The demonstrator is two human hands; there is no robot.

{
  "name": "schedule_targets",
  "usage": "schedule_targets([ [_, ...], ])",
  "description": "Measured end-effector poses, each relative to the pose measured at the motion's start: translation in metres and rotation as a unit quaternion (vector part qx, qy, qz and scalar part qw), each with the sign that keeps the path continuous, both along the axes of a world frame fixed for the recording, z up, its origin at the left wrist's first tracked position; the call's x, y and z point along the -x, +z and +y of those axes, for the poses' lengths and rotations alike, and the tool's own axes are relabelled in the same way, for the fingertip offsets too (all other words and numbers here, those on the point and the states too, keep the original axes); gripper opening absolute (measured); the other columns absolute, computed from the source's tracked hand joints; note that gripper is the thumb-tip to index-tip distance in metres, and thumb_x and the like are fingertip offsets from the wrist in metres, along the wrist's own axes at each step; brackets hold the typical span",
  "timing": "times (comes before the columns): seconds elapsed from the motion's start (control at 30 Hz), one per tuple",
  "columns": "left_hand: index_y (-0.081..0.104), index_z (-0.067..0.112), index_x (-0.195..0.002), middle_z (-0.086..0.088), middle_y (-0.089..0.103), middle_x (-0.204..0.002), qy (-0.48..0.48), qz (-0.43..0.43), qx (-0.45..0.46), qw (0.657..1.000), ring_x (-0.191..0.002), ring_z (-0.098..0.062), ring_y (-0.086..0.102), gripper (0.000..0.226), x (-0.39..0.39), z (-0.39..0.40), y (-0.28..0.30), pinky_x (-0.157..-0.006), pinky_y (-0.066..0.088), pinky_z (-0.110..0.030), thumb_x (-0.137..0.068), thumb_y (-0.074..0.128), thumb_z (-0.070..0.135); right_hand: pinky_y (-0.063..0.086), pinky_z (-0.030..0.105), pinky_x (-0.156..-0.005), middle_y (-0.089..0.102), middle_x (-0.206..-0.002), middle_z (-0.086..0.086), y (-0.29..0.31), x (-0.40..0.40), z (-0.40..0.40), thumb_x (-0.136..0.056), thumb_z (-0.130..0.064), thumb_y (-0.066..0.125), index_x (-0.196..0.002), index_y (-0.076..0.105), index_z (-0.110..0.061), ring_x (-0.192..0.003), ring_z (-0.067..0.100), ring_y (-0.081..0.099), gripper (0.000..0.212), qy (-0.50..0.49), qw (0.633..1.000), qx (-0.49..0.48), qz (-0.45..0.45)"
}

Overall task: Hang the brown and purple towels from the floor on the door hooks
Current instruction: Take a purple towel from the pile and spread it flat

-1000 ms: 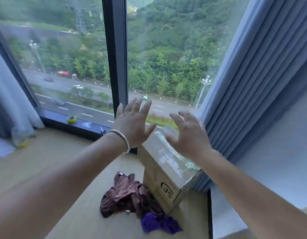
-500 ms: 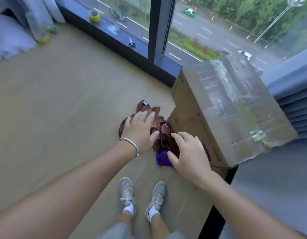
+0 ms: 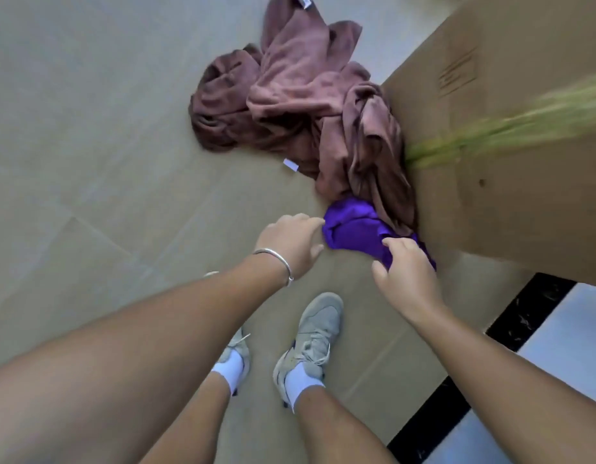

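A crumpled brown towel [image 3: 289, 95] lies on the beige floor against a cardboard box. Just below it sits a small bunched purple towel [image 3: 351, 229]. My right hand [image 3: 403, 272] rests on the purple towel's near right edge, fingers curled into the cloth. My left hand [image 3: 289, 242], with a silver bangle at the wrist, is at the towel's left edge, fingertips touching it and fingers loosely apart. No door or hooks are in view.
A large cardboard box [image 3: 510, 145] stands on the right with a green blur across its top. My two feet in grey shoes [image 3: 310, 339] stand below the towels. A black strip [image 3: 474, 370] borders a white floor at the lower right.
The view has tilted from the window down to the floor. Both hands have dropped from mid-air to the purple towel, and the right fingers have closed on it.
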State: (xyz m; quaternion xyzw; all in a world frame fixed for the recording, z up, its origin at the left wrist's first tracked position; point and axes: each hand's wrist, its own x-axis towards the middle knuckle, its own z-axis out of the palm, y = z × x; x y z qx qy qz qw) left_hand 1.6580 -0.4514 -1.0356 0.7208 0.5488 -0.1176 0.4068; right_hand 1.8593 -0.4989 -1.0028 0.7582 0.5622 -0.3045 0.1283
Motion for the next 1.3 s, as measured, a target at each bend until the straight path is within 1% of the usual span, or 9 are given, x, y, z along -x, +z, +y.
schedule_targets([
  [0.13,0.052,0.032,-0.132,0.0,0.059,-0.125,0.111,-0.052,0.072,0.99,-0.116,-0.024,0.055,0.045,-0.03,-0.022,-0.085,-0.093,0.046,-0.038,-0.089,0.061,0.038,0.042,0.044,-0.097,0.056,-0.123,0.014,-0.072,-0.035,-0.007,-0.083,-0.015,0.066,-0.123,0.059,-0.009,-0.116,0.034,0.05,0.041,-0.085,0.994,-0.055,-0.032],
  [0.27,0.058,0.027,-0.127,-0.002,0.062,-0.114,0.249,-0.114,0.11,0.955,-0.106,-0.02,0.059,0.047,-0.065,-0.028,-0.132,-0.091,0.047,-0.036,-0.082,0.071,0.035,0.043,0.043,-0.095,0.048,-0.128,0.011,-0.111,-0.061,-0.017,-0.079,-0.018,0.072,-0.128,0.052,-0.013,-0.118,0.031,0.047,0.053,-0.145,0.98,-0.121,-0.057],
  [0.43,0.058,0.029,-0.123,0.002,0.057,-0.109,0.158,-0.141,0.032,0.977,-0.099,-0.021,0.059,0.041,-0.101,-0.036,-0.149,-0.078,0.05,-0.038,-0.084,0.068,0.035,0.046,0.039,-0.093,0.049,-0.129,0.009,-0.138,-0.065,-0.026,-0.078,-0.014,0.074,-0.131,0.045,-0.01,-0.112,0.024,0.054,0.061,-0.191,0.968,-0.162,0.004],
  [0.57,0.056,0.03,-0.126,0.006,0.058,-0.109,0.154,-0.174,0.04,0.972,-0.099,-0.014,0.058,0.047,-0.122,-0.04,-0.145,-0.08,0.049,-0.033,-0.082,0.069,0.043,0.046,0.033,-0.078,0.063,-0.088,-0.006,-0.145,-0.062,-0.022,-0.077,-0.017,0.074,-0.12,0.046,-0.012,-0.084,0.02,0.064,0.052,-0.279,0.947,-0.159,0.012],
  [0.73,0.059,0.031,-0.124,0.004,0.061,-0.118,0.17,-0.16,0.081,0.969,-0.109,-0.016,0.057,0.044,-0.138,-0.023,-0.148,-0.086,0.048,-0.035,-0.083,0.065,0.046,0.053,0.04,-0.079,0.067,-0.082,-0.006,-0.15,-0.061,-0.016,-0.075,-0.016,0.077,-0.11,0.054,-0.019,-0.069,0.012,0.063,0.042,-0.377,0.916,-0.105,0.093],
  [0.87,0.069,0.024,-0.1,0.001,0.072,-0.098,0.267,-0.165,0.081,0.946,-0.097,-0.024,0.064,0.017,-0.128,-0.008,-0.145,-0.084,0.051,-0.038,-0.088,0.057,0.025,0.052,0.043,-0.079,0.062,-0.079,-0.005,-0.141,-0.055,-0.022,-0.08,-0.019,0.071,-0.088,0.067,-0.022,-0.073,0.017,0.061,0.009,-0.295,0.945,-0.106,0.095],
  [1.03,0.054,0.013,-0.094,-0.005,0.066,-0.082,0.321,-0.27,0.054,0.906,-0.079,-0.032,0.059,0.007,-0.089,-0.019,-0.119,-0.075,0.048,-0.045,-0.091,0.048,0.014,0.037,0.028,-0.092,0.058,-0.101,-0.009,-0.115,-0.032,-0.019,-0.082,-0.011,0.059,-0.086,0.059,-0.015,-0.103,0.018,0.051,0.005,-0.118,0.955,-0.248,0.111],
  [1.17,0.05,0.024,-0.086,-0.006,0.059,-0.069,0.41,-0.329,0.02,0.85,-0.064,-0.03,0.053,0.009,-0.052,-0.012,-0.089,-0.066,0.047,-0.047,-0.088,0.043,0.018,0.043,0.032,-0.083,0.06,-0.095,-0.01,-0.096,-0.011,-0.005,-0.085,-0.014,0.056,-0.097,0.056,-0.019,-0.094,0.019,0.057,0.013,-0.119,0.955,-0.225,0.153],
  [1.3,0.049,0.032,-0.087,-0.008,0.06,-0.071,0.42,-0.317,-0.035,0.85,-0.063,-0.031,0.055,0.014,-0.009,0.002,-0.062,-0.062,0.048,-0.052,-0.09,0.043,0.019,0.047,0.039,-0.082,0.064,-0.099,-0.001,-0.08,0.011,0.011,-0.074,0.003,0.055,-0.098,0.06,-0.017,-0.096,0.024,0.059,0.032,-0.068,0.97,-0.184,0.143],
])
